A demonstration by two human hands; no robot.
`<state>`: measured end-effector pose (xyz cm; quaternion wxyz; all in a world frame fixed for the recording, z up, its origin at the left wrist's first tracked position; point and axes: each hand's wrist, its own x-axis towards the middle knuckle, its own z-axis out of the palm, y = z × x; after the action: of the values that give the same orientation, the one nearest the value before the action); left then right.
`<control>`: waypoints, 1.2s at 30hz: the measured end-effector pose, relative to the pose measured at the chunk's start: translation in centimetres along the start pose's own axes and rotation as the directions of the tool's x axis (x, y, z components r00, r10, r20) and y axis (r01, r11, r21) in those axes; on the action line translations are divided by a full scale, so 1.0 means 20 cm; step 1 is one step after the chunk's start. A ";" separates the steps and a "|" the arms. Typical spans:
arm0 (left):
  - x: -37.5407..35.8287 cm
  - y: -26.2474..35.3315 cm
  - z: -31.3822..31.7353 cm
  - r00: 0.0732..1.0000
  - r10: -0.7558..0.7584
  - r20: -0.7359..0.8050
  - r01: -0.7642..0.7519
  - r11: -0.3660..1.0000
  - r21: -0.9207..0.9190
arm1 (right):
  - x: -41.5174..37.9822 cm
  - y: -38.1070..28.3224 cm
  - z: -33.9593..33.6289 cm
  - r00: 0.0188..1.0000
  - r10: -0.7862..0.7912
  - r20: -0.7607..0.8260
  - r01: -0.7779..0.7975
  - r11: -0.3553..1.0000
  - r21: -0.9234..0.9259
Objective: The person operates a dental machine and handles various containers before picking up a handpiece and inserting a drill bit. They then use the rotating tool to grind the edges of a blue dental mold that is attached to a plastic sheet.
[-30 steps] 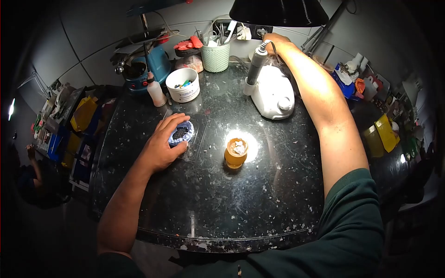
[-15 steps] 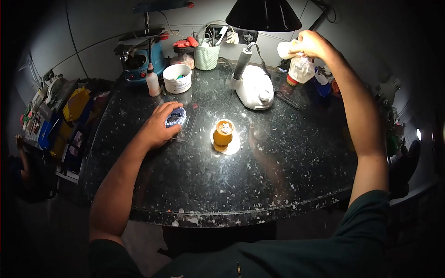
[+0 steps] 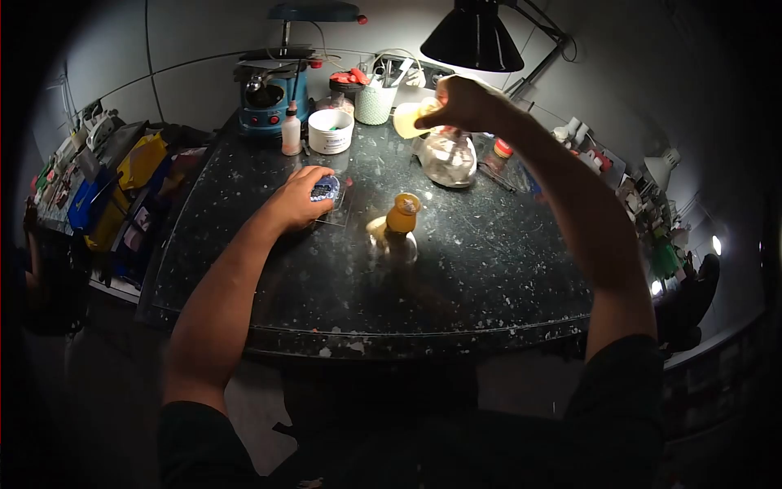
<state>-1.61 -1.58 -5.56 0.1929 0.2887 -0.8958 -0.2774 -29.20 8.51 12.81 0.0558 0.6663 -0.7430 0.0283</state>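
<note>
My left hand [image 3: 303,200] rests on the dark bench, its fingers and thumb around a small round piece [image 3: 324,189] with a dark centre, on a clear plate [image 3: 340,213]. My right hand [image 3: 468,104] is raised under the lamp, gripping a pale, bright-lit container [image 3: 411,120] near its top end. Below that hand a clear rounded part shows in front of the white machine [image 3: 448,163]; where one ends and the other begins is unclear. An amber cup [image 3: 403,213] with whitish material in it stands at the bench's middle, right of my left hand.
Along the back are a blue machine [image 3: 273,102], a dropper bottle [image 3: 291,134], a white tub [image 3: 331,132], a green tool holder [image 3: 375,104] and a black lamp [image 3: 474,37]. A red-capped jar [image 3: 502,150] stands at right. Cluttered trays [image 3: 122,191] lie far left.
My right hand has moved left with the pale container, from beside the lamp to beneath it. My left hand still holds the round piece. The whole view has shifted slightly.
</note>
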 end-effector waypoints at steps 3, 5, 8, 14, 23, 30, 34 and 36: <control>-0.05 0.02 -0.04 0.999 -0.032 0.010 0.032 0.999 -0.014 | 0.18 -0.17 0.10 0.995 -0.049 -0.092 0.036 0.990 -0.136; -0.03 -0.06 0.00 0.998 -0.001 -0.060 0.000 1.000 -0.002 | 0.34 -0.17 0.17 0.999 -0.002 -0.037 0.000 0.998 -0.057; -0.03 -0.09 0.01 0.992 0.092 -0.081 -0.090 0.995 0.038 | 0.58 -0.16 0.27 0.997 0.025 0.069 -0.008 0.972 -0.236; 0.00 -0.09 0.03 0.989 0.074 -0.124 -0.075 0.997 -0.002 | 0.85 -0.04 0.48 0.945 0.161 0.286 -0.095 0.968 -0.232; 0.01 -0.06 0.06 0.986 0.070 -0.153 -0.071 0.997 -0.005 | 0.93 -0.12 0.52 0.917 0.132 0.378 0.017 0.930 -0.368; 0.03 -0.05 0.07 0.987 0.086 -0.140 -0.089 0.996 -0.015 | 0.93 -0.09 0.55 0.958 -0.022 0.287 0.126 0.928 -0.350; 0.03 -0.05 0.07 0.987 0.081 -0.139 -0.085 0.996 -0.024 | 0.88 -0.06 0.55 0.977 -0.056 0.207 0.103 0.969 -0.224; 0.03 -0.04 0.06 0.989 0.074 -0.126 -0.078 0.997 -0.028 | 0.85 -0.03 0.53 0.977 -0.055 0.206 0.086 0.986 -0.143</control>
<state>-2.31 -1.91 -6.83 0.2634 0.2679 -0.8878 -0.2658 -30.81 -9.49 4.34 0.0318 0.6856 -0.7207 -0.0978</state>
